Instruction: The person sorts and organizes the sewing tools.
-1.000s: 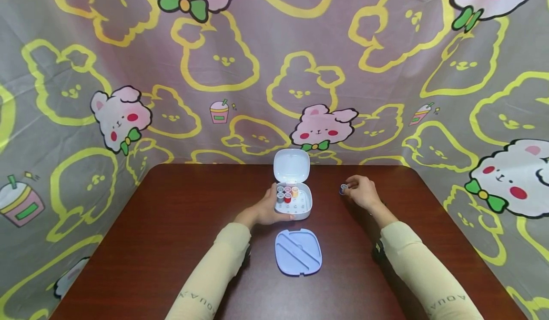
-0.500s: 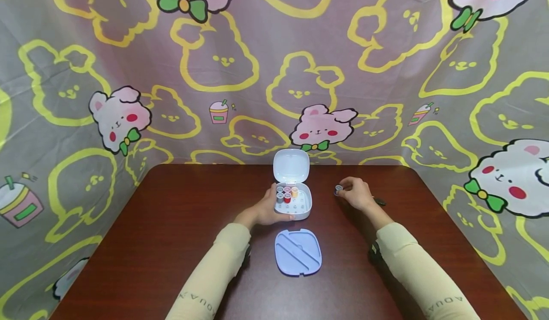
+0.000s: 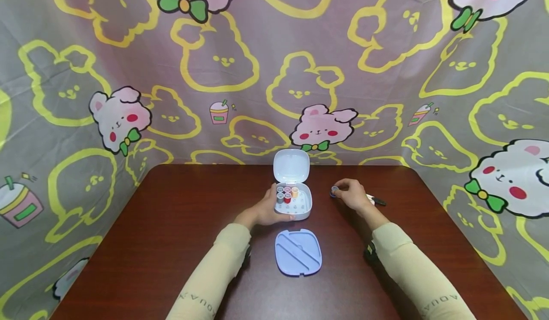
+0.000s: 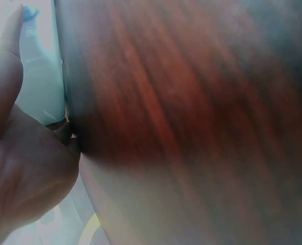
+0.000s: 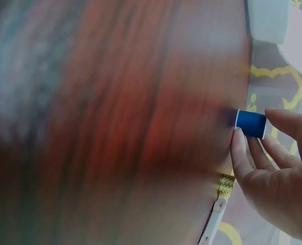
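Observation:
A white box [image 3: 308, 212] stands with its lid [image 3: 291, 166] raised. Several thread spools [image 3: 288, 197] stand upright on small pegs in its back left part. My left hand [image 3: 265, 209] holds the box at its left side, with the thumb along the front; the left wrist view shows the palm against the box's pale wall. To the right of the box, my right hand [image 3: 353, 196] pinches a blue thread spool [image 5: 250, 124] between thumb and fingertips, close over the table.
A light blue tray [image 3: 298, 252] with diagonal ridges lies in front of the box. Beside my right wrist lies a slim tool [image 3: 377, 200] with a white part and a dark end. Printed cloth [image 3: 240, 134] hangs behind the brown table [image 3: 193, 201].
My right hand has moved a little to the left with the blue thread spool, baring more of the slim tool behind it. The left hand and the box have stayed in place.

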Demonstrator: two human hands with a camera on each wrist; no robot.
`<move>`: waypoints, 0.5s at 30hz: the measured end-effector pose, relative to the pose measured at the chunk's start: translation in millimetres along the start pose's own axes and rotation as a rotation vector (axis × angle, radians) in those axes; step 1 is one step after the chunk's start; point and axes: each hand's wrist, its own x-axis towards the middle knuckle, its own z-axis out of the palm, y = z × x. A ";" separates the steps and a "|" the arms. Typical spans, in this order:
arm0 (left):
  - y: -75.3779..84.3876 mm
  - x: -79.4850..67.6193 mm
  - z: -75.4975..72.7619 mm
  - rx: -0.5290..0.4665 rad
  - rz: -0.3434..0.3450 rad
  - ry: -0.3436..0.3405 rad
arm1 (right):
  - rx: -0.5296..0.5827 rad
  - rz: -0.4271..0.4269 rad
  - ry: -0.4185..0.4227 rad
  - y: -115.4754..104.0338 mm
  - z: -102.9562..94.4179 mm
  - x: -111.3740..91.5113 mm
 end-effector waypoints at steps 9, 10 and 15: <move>0.7 -1.0 -0.8 0.001 0.000 -0.001 | 0.325 0.045 -0.107 -5.0 9.7 3.4; 0.5 -0.6 -0.5 0.001 0.000 0.000 | 0.363 0.052 -0.120 -5.6 9.9 3.3; 2.2 -1.2 -1.3 -0.002 -0.001 0.000 | 0.430 0.051 -0.152 -14.7 7.9 -0.2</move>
